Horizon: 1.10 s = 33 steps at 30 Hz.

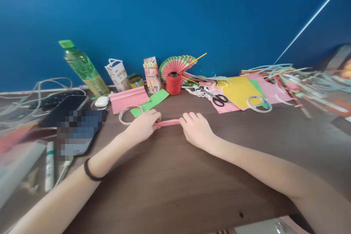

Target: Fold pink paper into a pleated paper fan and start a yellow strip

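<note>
Pink paper strip [170, 122] is stretching across in front of the red spool [173, 85] — left hand [145, 122] and right hand [197, 130] are pinching its ends, fingers clamped; pressing evenly at both ends should be keeping its edges straight.

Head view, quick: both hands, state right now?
Left hand: closed, holding the left end of the pink strip.
Right hand: closed, fingers on the right end of the pink strip.

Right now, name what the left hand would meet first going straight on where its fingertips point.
Along the pink strip it holds, the left hand would likely meet the right hand first, though depth is hard to judge.
</note>
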### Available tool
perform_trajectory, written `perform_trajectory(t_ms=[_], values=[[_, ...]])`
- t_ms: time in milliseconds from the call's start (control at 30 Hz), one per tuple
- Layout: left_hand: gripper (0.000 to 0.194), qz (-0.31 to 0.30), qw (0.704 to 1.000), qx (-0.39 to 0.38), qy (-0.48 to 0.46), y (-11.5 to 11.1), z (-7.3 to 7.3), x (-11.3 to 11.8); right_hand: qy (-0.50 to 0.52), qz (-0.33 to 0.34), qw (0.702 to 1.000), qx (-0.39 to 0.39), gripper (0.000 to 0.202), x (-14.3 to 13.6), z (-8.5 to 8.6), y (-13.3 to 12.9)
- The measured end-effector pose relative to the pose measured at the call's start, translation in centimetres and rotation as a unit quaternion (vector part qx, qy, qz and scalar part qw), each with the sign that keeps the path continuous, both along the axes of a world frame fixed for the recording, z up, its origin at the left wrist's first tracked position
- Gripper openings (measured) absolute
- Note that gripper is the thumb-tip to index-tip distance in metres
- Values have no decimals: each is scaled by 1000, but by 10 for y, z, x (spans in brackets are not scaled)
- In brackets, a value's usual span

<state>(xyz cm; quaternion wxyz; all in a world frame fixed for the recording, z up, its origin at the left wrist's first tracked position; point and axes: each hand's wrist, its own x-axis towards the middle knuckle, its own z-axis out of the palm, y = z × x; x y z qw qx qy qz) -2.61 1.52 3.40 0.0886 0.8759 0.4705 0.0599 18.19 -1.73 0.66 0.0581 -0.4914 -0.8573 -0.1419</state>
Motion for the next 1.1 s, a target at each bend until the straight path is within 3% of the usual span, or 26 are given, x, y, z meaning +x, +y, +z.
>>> perform_trajectory(t_ms=[100, 233, 500, 700, 833, 1100], values=[[5, 23, 999, 10, -21, 2, -6, 2, 62, 6, 998, 14, 21, 7, -9, 13], [8, 55, 996, 20, -66, 7, -13, 2, 188, 12, 981, -40, 21, 13, -15, 27], [20, 50, 991, 5, -122, 9, -14, 1, 456, 59, 866, -196, 21, 22, -11, 39], [37, 1, 993, -5, -119, 9, -15, 1, 500, 58, 828, -248, 25, 23, -9, 41], [35, -15, 993, -4, -120, 9, -16, 1, 521, 65, 801, -286, 27, 23, -6, 41], [36, 26, 983, -96, -153, 7, -6, 2, 502, 85, 792, -337, 36, 34, 3, 42]])
